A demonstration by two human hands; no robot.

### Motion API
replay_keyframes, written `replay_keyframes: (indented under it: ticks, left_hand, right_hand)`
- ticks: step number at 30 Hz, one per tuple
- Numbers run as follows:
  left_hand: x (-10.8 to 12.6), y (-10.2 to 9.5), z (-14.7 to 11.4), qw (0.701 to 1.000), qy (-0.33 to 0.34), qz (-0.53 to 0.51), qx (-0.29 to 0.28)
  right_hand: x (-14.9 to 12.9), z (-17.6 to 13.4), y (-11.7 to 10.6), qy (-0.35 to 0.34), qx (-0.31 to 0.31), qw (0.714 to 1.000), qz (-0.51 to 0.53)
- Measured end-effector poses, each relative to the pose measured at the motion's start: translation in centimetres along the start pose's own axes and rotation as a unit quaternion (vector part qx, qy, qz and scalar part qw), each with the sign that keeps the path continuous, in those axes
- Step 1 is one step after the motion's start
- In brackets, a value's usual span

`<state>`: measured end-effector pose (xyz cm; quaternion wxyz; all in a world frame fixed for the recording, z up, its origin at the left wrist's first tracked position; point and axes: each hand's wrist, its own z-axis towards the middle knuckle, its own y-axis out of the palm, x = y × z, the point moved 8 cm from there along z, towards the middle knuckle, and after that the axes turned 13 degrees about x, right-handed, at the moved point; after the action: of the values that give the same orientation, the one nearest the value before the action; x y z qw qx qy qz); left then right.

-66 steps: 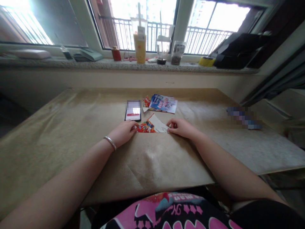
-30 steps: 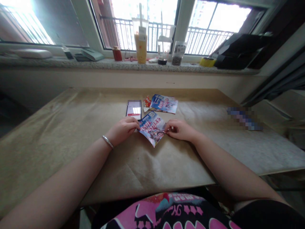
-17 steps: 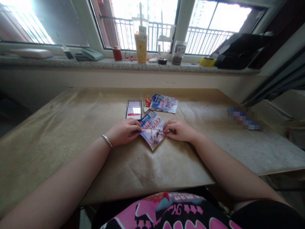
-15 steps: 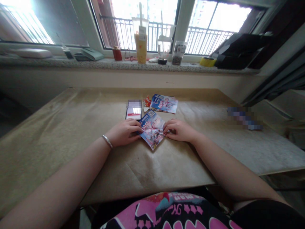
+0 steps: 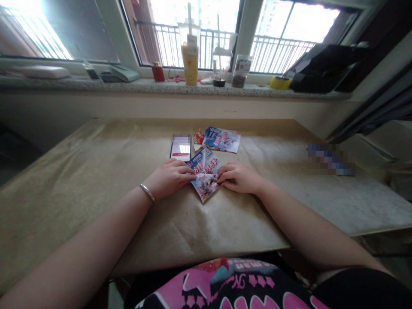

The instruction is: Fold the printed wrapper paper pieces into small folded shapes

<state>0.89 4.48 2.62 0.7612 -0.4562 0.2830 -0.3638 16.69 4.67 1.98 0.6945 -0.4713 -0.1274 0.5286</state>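
A printed blue and pink paper sheet [image 5: 206, 171], creased across its middle, lies with one corner pointing toward me. My left hand [image 5: 170, 177] grips its left corner, fingers closed on the edge. On the opposite side, my right hand [image 5: 238, 177] pinches the right corner between thumb and fingers. Just beyond my left hand rests a phone [image 5: 180, 149] with its screen lit. Behind the sheet lie a stack of similar printed sheets [image 5: 222, 140] and a small red and white piece of folded paper [image 5: 198, 137].
A brownish cover spreads over the table [image 5: 135, 227]. Toward the right edge lies a blurred printed item [image 5: 330, 159]. On the windowsill [image 5: 135, 86] stand a tall yellow drink cup [image 5: 190, 64], a clear cup [image 5: 242, 71], a red jar [image 5: 158, 72] and a black bag [image 5: 318, 71].
The sheet has turned slightly and its near corner has shifted a little left. My right hand has moved slightly left with its corner; my left hand has edged right.
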Motion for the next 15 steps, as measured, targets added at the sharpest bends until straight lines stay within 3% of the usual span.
replay_keyframes:
  ticks: [10,15]
  left_hand:
    - [0.0,0.1,0.1,0.999,-0.044,-0.006,0.008]
    - [1.1,-0.1,0.4,0.997,-0.011,-0.072,0.022]
  right_hand:
    - [0.1,0.4,0.5,0.046,0.021,0.996,-0.069]
    - [0.4,0.5,0.6,0.055,0.026,0.996,-0.063]
